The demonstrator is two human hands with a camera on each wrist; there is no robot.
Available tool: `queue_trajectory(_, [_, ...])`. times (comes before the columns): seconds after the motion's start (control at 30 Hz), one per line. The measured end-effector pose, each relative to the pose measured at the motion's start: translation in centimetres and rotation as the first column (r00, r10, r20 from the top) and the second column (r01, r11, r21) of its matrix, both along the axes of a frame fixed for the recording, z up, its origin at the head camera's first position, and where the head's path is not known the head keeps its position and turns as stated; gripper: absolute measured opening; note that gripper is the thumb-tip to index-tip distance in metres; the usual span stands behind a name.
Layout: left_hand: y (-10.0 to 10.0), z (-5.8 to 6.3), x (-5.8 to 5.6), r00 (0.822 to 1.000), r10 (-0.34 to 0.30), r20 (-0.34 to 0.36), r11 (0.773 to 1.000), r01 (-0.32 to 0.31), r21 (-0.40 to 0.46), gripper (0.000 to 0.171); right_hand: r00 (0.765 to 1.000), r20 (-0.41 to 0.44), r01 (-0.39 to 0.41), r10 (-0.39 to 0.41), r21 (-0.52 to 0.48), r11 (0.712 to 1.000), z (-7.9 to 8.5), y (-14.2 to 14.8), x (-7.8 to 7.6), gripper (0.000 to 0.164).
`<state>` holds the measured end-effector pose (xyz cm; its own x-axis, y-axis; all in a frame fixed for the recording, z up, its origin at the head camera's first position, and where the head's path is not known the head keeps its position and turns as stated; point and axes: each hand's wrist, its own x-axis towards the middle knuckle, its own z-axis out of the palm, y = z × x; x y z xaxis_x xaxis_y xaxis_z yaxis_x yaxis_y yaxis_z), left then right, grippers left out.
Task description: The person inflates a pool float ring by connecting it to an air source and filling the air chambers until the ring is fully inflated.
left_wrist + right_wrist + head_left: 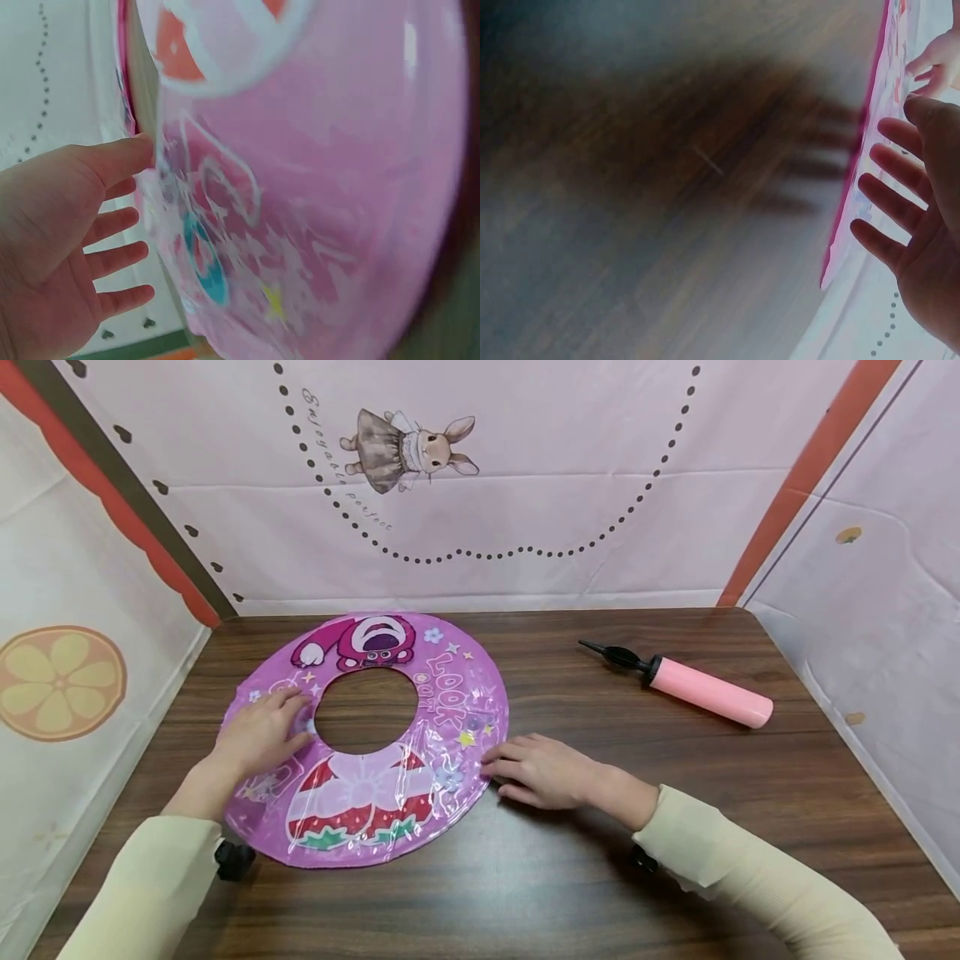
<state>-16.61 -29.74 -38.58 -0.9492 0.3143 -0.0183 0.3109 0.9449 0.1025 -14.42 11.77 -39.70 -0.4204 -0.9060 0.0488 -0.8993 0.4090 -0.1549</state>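
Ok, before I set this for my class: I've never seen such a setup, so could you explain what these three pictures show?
There's no robot here, just a person's bare left hand and right hand. The widest picture comes from a camera on the head, looking forward and down; the other two come from cameras on each wrist.

On the wooden table lie a flat, purple printed swim ring and a pink pump with a black nozzle. The left hand is over the ring's left side; the right hand's fingers are at its right edge. Neither hand is gripping anything.
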Motion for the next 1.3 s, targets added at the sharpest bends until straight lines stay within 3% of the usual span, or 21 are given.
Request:
queue_trajectory(0.3, [4.3, 0.9, -0.1, 0.99, -0.116, -0.079, 0.989, 0.122, 0.081, 0.045, 0.993, -0.119, -0.013, -0.004, -0.141, 0.99, 0.4, 1.2, -0.9, 0.034])
queue_trajectory(0.73, [11.9, 1.4, -0.1, 0.95, -0.277, -0.141, 0.932, 0.302, 0.2, 0.039, 0.967, -0.183, 0.128, -0.179, -0.261, 0.957, 1.6, 4.4, -2.9, 0.036])
queue_trajectory(1.1, [16.0, -0.2, -1.1, 0.945, -0.281, -0.166, 0.94, 0.305, 0.149, 0.04, 0.919, -0.274, 0.18, -0.283, -0.347, 0.92, 3.5, 8.7, -4.4, 0.042])
queue_trajectory(1.3, [17.3, -0.5, -1.5, 0.947, -0.275, -0.165, 0.945, 0.298, 0.135, 0.043, 0.896, -0.274, 0.228, -0.349, -0.389, 0.892, 4.3, 11.6, -5.2, 0.045])
